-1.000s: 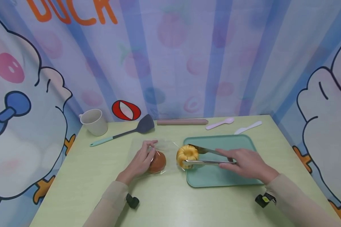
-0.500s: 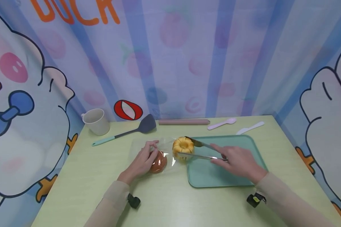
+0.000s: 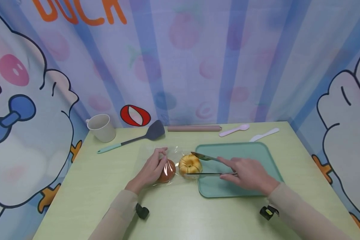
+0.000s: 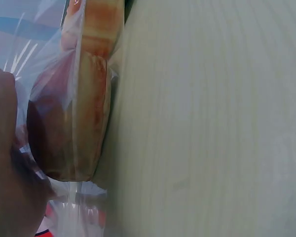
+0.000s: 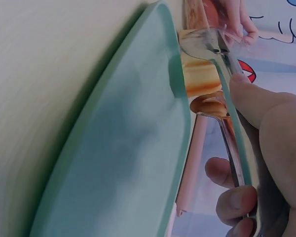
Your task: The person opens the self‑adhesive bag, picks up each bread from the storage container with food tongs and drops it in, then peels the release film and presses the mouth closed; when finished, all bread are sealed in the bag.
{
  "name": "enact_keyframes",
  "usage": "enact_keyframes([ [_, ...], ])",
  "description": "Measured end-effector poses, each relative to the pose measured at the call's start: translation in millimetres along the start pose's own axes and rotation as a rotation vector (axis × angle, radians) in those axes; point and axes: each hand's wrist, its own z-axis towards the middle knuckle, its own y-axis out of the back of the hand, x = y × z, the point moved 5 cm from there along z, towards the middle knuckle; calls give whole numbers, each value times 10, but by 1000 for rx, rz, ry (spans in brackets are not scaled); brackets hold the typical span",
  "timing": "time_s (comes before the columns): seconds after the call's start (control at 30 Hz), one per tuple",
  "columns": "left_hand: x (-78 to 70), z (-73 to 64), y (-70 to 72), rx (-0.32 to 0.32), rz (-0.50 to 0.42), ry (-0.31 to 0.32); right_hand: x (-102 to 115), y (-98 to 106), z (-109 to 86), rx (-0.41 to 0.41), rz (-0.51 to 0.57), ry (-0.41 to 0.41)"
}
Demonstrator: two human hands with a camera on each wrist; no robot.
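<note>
At lower centre frame, the golden bun (image 3: 190, 165), judged light, soft and best held by its sides, lay between tongs (image 3: 208, 174) the right hand (image 3: 246, 174) gripped, while the left hand (image 3: 150, 170) pinched the clear bag (image 3: 174, 152).

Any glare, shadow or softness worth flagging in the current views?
Head: white glare streaks on the clear plastic over the brown bun; left wrist: dim and soft, left hand in shade; right wrist: dark shadow on the table along the tray, reflections on the tongs.
</note>
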Motion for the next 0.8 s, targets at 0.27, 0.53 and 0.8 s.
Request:
enact_keyframes([
  [0.27, 0, 4, -4, 35, 37, 24, -42, 101, 3, 25, -9, 10],
  [0.53, 8, 23, -54, 101, 47, 48, 7, 114, 33, 36, -54, 20],
  [0.8, -51, 51, -55, 68, 29, -7, 89, 92, 56, -20, -55, 12],
])
